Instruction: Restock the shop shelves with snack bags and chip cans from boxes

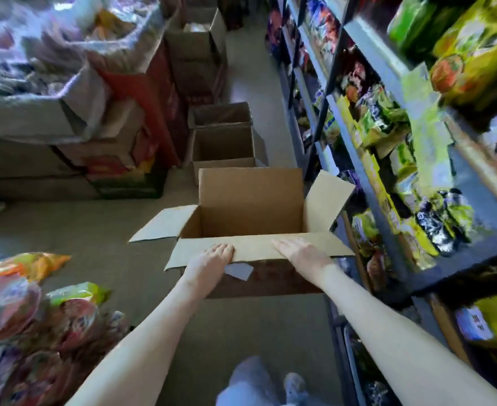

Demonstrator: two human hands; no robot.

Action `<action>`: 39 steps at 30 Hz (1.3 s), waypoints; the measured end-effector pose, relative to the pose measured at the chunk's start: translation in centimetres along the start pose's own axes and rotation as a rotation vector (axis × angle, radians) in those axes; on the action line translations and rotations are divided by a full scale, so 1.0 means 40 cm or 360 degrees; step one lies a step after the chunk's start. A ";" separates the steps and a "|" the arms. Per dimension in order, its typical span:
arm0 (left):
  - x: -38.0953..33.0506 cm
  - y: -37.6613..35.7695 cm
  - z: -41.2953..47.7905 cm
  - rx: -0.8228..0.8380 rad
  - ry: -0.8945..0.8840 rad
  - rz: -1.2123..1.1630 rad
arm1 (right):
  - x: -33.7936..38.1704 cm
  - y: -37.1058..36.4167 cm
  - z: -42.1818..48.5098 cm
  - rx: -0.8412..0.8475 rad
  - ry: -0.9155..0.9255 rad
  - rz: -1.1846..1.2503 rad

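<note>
We have both hands on the near flap [259,247] of the open box [250,218], whose inside, just beyond our fingers, looks empty. The right hand [302,253] lies flat with its fingers straight. The left hand [212,257] bends over the flap's edge, and we cannot tell whether it pinches. To shift the box aside, we should push with the 2 hands evenly, clear of the shelves [461,244] outside the right hand.

Centre, on floor [95,230]: open cardboard box [250,206]. Right: shelving [382,51] stocked with snack bags [384,121]. Farther behind: two open boxes [223,148]. Near left: bag pile [21,317].
</note>
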State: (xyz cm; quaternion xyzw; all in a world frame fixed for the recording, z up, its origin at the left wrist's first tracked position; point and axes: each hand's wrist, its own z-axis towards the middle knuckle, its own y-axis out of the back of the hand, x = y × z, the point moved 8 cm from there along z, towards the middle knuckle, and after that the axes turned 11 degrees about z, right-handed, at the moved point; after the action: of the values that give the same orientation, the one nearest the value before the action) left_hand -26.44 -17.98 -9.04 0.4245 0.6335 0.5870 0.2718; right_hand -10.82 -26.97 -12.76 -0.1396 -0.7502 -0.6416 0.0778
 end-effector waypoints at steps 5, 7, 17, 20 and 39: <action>0.158 -0.002 0.291 0.0101 0.0069 0.0033 | -0.152 0.086 0.325 0.0060 0.0053 0.0027; 0.235 -0.027 0.418 0.0134 0.0060 0.0086 | -0.215 0.109 0.455 0.0061 0.0067 0.0019; 0.491 0.039 1.008 0.0058 0.0012 0.0004 | -0.486 0.272 0.959 0.0053 -0.0019 0.0026; 0.571 0.030 1.174 0.0021 0.0081 -0.0015 | -0.568 0.334 1.109 -0.0017 0.0036 0.0001; 1.020 -0.391 1.713 0.0794 0.0566 0.0159 | -0.765 0.118 1.907 0.0252 -0.0111 -0.0064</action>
State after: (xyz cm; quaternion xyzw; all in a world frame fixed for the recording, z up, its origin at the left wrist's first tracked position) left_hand 7.82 52.89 -29.17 0.3995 0.7741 0.4909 0.0149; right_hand 24.44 45.41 -29.92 -0.1402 -0.8036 -0.5763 0.0495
